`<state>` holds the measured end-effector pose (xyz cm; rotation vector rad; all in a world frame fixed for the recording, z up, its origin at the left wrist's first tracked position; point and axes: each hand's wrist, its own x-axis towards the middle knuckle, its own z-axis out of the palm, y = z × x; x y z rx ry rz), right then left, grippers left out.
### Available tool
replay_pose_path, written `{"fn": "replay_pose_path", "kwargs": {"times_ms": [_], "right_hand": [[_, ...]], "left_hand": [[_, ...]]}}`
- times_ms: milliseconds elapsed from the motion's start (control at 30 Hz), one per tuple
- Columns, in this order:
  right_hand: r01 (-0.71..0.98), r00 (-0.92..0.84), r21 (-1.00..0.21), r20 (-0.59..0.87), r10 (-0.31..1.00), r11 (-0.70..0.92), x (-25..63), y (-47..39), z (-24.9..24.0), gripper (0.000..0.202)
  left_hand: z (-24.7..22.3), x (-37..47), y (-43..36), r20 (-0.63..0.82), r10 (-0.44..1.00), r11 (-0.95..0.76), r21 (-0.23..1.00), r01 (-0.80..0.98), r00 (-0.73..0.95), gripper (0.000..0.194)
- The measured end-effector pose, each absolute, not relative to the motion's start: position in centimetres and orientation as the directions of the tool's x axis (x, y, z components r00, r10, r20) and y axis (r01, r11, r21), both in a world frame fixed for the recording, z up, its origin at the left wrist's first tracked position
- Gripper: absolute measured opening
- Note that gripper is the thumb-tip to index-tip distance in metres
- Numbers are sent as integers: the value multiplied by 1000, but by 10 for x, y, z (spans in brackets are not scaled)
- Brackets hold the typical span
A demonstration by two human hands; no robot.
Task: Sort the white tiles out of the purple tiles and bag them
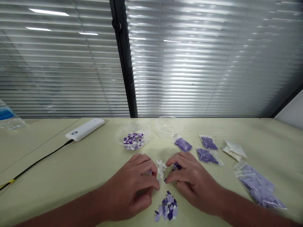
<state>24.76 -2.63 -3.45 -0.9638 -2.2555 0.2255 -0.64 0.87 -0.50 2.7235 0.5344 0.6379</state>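
Note:
My left hand (138, 187) rests palm down over the table, fingers curled and thumb close to the index finger; what they hold, if anything, is hidden. A bit of light purple shows between its fingers. Opposite, my right hand (195, 181) has bent, parted fingers around a few dark purple square pieces (177, 166), one fingertip touching a small dark piece (165, 180). Between the hands lies a small heap of white square pieces (161, 168). Nearer to me is a mixed pile of light and dark purple pieces (169, 206).
Behind the hands stand a clear bowl (117, 138) with mixed purple and white pieces and another clear bowl (169, 127). To the right lie purple packets (183, 144), white packets (234, 149) and a large lilac bag (258, 184). A white device (86, 129) with a black cable sits left.

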Motion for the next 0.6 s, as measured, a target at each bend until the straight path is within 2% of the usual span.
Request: {"fn": "replay_pose_path", "kwargs": {"times_ms": [100, 200, 400, 600], "right_hand": [[678, -391, -392, 524, 757, 622, 250, -24, -36, 31], [728, -297, -410, 534, 792, 549, 251, -23, -37, 29], [691, -369, -408, 511, 776, 597, 250, -24, -37, 30], [751, -275, -394, 543, 793, 530, 251, -22, -38, 30]], "left_hand": [[-6, -7, 9, 384, 404, -900, 330, 285, 831, 35], [-10, -8, 10, 423, 443, -889, 322, 326, 790, 33], [-12, -8, 11, 461, 551, -831, 378, 409, 695, 34], [-13, -9, 13, 422, 473, -878, 299, 374, 774, 38]]}}
